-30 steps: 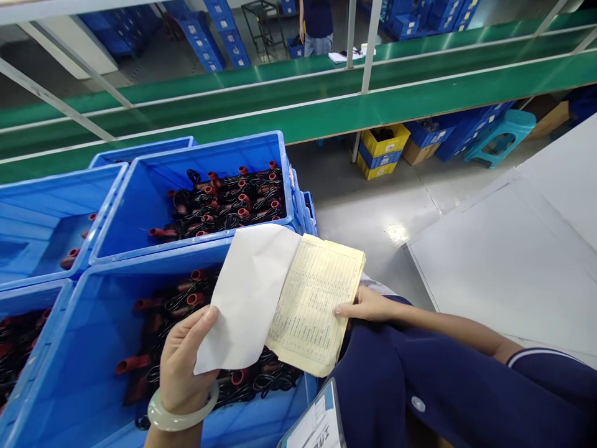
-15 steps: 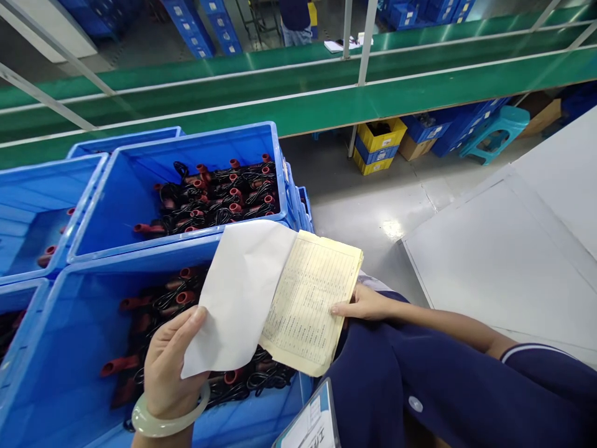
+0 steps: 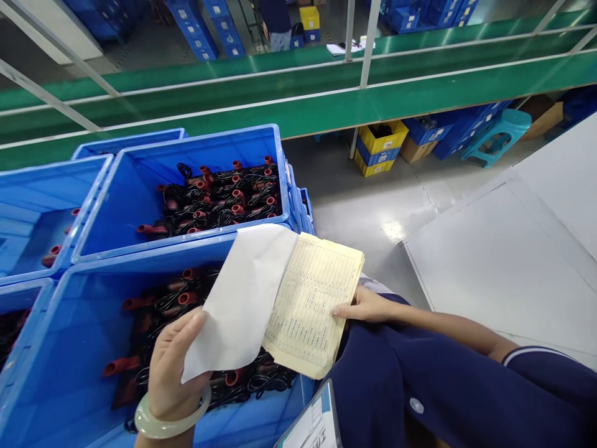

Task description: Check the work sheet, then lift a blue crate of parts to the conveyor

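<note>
A white sheet of paper [image 3: 242,298], lifted and curved, is pinched by its outer edge between the thumb and fingers of my left hand [image 3: 177,361]. It joins a pad of yellow printed forms [image 3: 314,305] along the near side. My right hand [image 3: 366,306] grips that pad at its right edge, thumb on top and fingers underneath. Both papers are above a blue crate [image 3: 69,348] of red-and-black corded tools [image 3: 189,298], which look like hair dryers. Paper and hand hide part of the crate's contents.
Another blue crate [image 3: 125,205] with similar corded items stands behind. A green workbench [image 3: 317,106] runs across the back. Under it are yellow bins [image 3: 382,138] and a teal stool [image 3: 501,134]. A grey-white panel [image 3: 504,249] is at right. A person [image 3: 276,25] stands beyond the bench.
The white sheet is turned slightly further over to the right, showing a bit narrower. Both hands keep their grips, and the whole view has shifted slightly.
</note>
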Demonstrator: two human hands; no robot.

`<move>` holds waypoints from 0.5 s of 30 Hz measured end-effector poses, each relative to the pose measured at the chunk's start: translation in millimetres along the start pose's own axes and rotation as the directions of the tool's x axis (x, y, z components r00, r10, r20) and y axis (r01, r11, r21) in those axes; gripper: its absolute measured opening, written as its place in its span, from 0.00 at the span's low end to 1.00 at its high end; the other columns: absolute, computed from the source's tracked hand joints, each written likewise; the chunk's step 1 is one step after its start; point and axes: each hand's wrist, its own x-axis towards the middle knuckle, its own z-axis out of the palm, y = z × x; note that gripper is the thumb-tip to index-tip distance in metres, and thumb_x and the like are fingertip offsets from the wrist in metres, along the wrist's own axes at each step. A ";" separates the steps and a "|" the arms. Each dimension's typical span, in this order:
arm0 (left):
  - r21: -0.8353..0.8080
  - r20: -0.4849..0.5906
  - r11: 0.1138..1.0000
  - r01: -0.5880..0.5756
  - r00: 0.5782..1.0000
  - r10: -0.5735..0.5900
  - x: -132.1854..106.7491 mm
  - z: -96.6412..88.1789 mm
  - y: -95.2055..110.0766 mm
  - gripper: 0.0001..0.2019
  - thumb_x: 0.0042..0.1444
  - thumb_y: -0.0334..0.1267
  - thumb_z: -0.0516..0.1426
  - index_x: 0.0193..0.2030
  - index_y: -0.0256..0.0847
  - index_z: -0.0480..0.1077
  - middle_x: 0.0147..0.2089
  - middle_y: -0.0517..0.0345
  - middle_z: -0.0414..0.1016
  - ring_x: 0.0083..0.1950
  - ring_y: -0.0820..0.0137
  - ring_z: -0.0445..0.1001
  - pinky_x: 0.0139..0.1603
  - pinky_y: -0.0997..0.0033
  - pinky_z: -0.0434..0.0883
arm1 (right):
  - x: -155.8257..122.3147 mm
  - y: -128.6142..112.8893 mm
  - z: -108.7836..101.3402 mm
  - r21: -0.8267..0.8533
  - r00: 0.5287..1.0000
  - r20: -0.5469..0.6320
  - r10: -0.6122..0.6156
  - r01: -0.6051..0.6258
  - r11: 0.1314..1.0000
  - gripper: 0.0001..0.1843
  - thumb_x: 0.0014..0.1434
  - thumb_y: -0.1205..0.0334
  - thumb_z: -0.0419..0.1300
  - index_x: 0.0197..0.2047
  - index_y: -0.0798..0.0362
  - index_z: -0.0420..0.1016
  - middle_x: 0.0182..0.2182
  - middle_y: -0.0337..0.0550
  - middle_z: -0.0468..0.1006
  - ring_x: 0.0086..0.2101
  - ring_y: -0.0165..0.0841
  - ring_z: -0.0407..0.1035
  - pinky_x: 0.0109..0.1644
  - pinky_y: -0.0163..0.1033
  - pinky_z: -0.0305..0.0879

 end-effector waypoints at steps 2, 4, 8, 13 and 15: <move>-0.077 0.018 0.997 0.022 1.000 -0.021 0.8 2.8 1.3 0.18 0.49 0.56 0.56 0.24 0.44 0.75 0.32 0.53 0.79 0.33 0.61 0.76 0.28 0.66 0.75 | 0.0 1.3 -0.9 0.005 1.000 0.006 -0.003 0.003 1.000 0.34 0.52 0.44 0.65 0.56 0.56 0.69 0.54 0.52 0.72 0.54 0.42 0.68 0.60 0.49 0.65; -0.154 0.177 0.973 0.175 0.973 -0.147 2.9 8.8 3.2 0.30 0.53 0.63 0.48 0.27 0.39 0.77 0.36 0.46 0.80 0.38 0.55 0.77 0.35 0.58 0.76 | 0.3 2.7 -1.9 0.005 1.000 0.014 -0.006 0.006 1.000 0.34 0.52 0.45 0.65 0.56 0.56 0.69 0.54 0.52 0.72 0.55 0.42 0.67 0.60 0.50 0.65; 0.069 0.366 0.976 0.204 0.905 -0.215 8.6 19.5 -3.2 0.26 0.53 0.60 0.55 0.39 0.38 0.78 0.50 0.45 0.77 0.54 0.53 0.73 0.53 0.58 0.72 | 1.3 4.9 -2.8 -0.001 1.000 0.010 -0.005 0.005 1.000 0.34 0.52 0.45 0.65 0.56 0.57 0.69 0.54 0.53 0.72 0.55 0.42 0.67 0.61 0.51 0.64; 0.520 0.476 0.854 -0.018 0.836 -0.273 8.8 24.9 -22.5 0.30 0.49 0.57 0.60 0.55 0.41 0.71 0.53 0.48 0.74 0.51 0.56 0.72 0.55 0.59 0.68 | 1.5 8.6 -3.9 0.036 1.000 -0.010 0.008 -0.008 0.999 0.36 0.51 0.45 0.66 0.57 0.57 0.67 0.54 0.53 0.73 0.54 0.43 0.68 0.60 0.52 0.65; 0.563 0.528 0.824 -0.059 0.793 -0.304 7.6 26.5 -26.2 0.30 0.50 0.56 0.59 0.56 0.40 0.70 0.47 0.49 0.77 0.45 0.58 0.74 0.47 0.62 0.71 | 1.6 10.7 -4.8 0.040 1.000 -0.017 0.012 -0.012 0.999 0.36 0.50 0.44 0.66 0.56 0.57 0.68 0.53 0.54 0.73 0.53 0.43 0.69 0.59 0.52 0.66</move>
